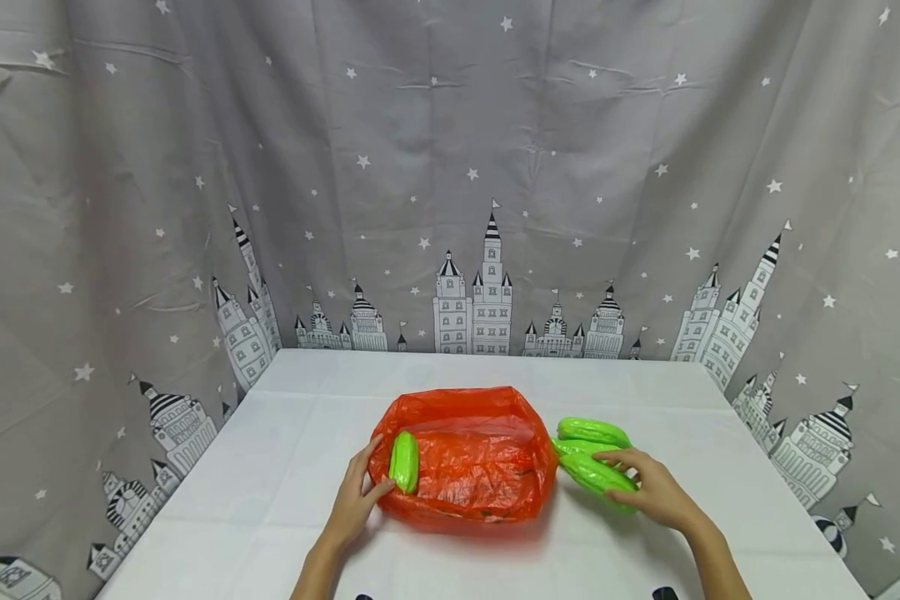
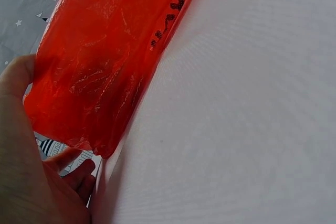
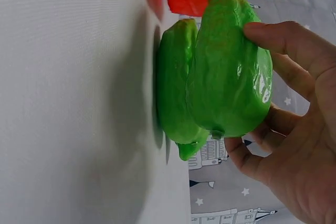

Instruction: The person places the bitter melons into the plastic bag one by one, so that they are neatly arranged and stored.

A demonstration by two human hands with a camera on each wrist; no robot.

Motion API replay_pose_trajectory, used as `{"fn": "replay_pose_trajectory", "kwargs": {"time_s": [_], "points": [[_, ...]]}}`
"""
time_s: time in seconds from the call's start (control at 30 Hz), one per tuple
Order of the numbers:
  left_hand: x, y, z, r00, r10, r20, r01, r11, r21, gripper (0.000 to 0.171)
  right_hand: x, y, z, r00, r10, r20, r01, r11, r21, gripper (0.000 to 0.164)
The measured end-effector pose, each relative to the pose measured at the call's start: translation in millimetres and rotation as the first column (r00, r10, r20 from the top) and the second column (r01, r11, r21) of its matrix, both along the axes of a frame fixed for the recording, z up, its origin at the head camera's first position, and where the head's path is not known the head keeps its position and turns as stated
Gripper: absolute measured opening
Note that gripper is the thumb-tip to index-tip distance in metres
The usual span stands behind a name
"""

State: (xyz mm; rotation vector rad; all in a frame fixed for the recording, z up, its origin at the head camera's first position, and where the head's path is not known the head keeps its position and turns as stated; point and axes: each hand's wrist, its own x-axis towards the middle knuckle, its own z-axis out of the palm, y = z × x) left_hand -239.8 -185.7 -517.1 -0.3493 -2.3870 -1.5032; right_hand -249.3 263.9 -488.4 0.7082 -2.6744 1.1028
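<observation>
A red plastic bag [image 1: 487, 510] lies on its base with its mouth spread wide. At its left end my left hand [image 1: 356, 500] grips the rim, the thumb on one side and the fingers around the other. Inside the bag, against that end, lies one green gourd [image 1: 403, 462]. My right hand [image 1: 648, 490] holds another green gourd [image 3: 231, 72], glossy and lengthwise ridged, between thumb and fingers. It overlaps a second gourd [image 3: 176, 82] on the table, and a third gourd [image 1: 592, 431] lies just behind them, right of the bag.
The table [image 1: 255, 467] has a white cover. A grey curtain [image 1: 435, 167] with printed castles and stars hangs behind it and along both sides. Two small dark objects show at the near edge, one of them a dark tip [image 1: 664, 593] by the right forearm.
</observation>
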Motion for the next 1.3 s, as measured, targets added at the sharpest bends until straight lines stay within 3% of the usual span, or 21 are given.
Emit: {"fn": "replay_pose_trajectory", "kwargs": {"time_s": [0.23,0.47,0.57,0.83,1.13,1.3], "points": [[-1.6,-0.5,-2.0,1.0,-0.004,-0.01,0.004,1.0,-0.001,0.064,3.2,-2.3,6.9,0.998,-0.044,0.035,0.047,0.996,-0.075,0.05],[-1.1,-0.4,-1.0,1.0,-0.003,0.0,0.003,1.0,0.002,0.064,12.2,-22.3,34.5,1.0,-0.019,0.022,0.023,0.981,-0.19,0.05],[-0.2,-0.3,0.0,1.0,-0.002,-0.001,0.002,1.0,0.007,0.064,9.6,-28.5,39.3,0.999,0.002,0.034,0.007,0.967,-0.255,0.049],[1.2,0.1,1.0,1.0,0.0,0.014,0.0,1.0,0.006,0.063,-9.5,-46.1,31.7,0.998,0.037,0.053,-0.011,0.909,-0.416,0.05],[1.7,0.4,1.8,1.0,-0.001,0.01,0.001,1.0,0.011,0.063,-4.3,-85.5,43.8,0.995,0.068,0.07,-0.022,0.854,-0.52,0.05],[1.6,-0.1,2.1,1.0,0.004,0.008,-0.004,1.0,0.008,0.063,6.8,-109.6,60.5,0.994,0.048,0.095,0.009,0.849,-0.528,0.051]]}}
